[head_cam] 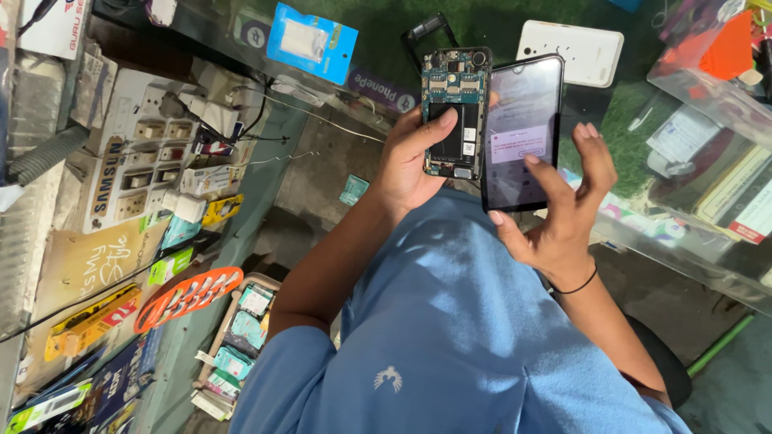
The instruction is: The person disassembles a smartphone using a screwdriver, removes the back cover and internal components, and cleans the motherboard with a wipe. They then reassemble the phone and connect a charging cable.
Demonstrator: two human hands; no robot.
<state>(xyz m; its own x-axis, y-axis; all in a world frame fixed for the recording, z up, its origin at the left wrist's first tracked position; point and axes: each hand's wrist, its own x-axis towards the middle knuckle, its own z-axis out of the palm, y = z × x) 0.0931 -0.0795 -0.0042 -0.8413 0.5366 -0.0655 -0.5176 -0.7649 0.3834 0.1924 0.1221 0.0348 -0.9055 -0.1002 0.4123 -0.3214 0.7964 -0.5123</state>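
Far out from the left hand, at the frame's left edge: a white power strip [149,153] with rows of sockets, plugs and a white adapter [211,112] seated in it, thin cables trailing off toward the hands. Below it, well apart from both hands: an orange comb-shaped card [186,299], yellow packets [90,321], and a small tray [241,337] of teal-and-white packets, partly hidden by the blue shirt [450,337]. Above and left of the left hand: a blue blister pack [312,42] on a glass surface [322,120]. Just left of the left hand's wrist: a small teal packet [353,190]. Left hand [410,165]: closed around an opened phone [455,112], back cover off, circuit board and black battery showing, thumb laid across the battery, fingers hidden behind. Above that phone: a black phone frame [426,34]. Right hand [563,213]: grasping a black smartphone [523,133] from beneath and its right edge, thumb at the lower left corner, one finger touching the lit screen near a pale pop-up box. The two phones stand side by side, edges just beside each other or touching; cannot tell which. A black band [577,283] circles the right wrist. Above the right hand: a white phone back [572,50] lying on green matting [515,20]. Right of the right hand: a clear plastic box [708,88] with an orange item inside, and stacked flat boxes [736,193] beneath the glass.
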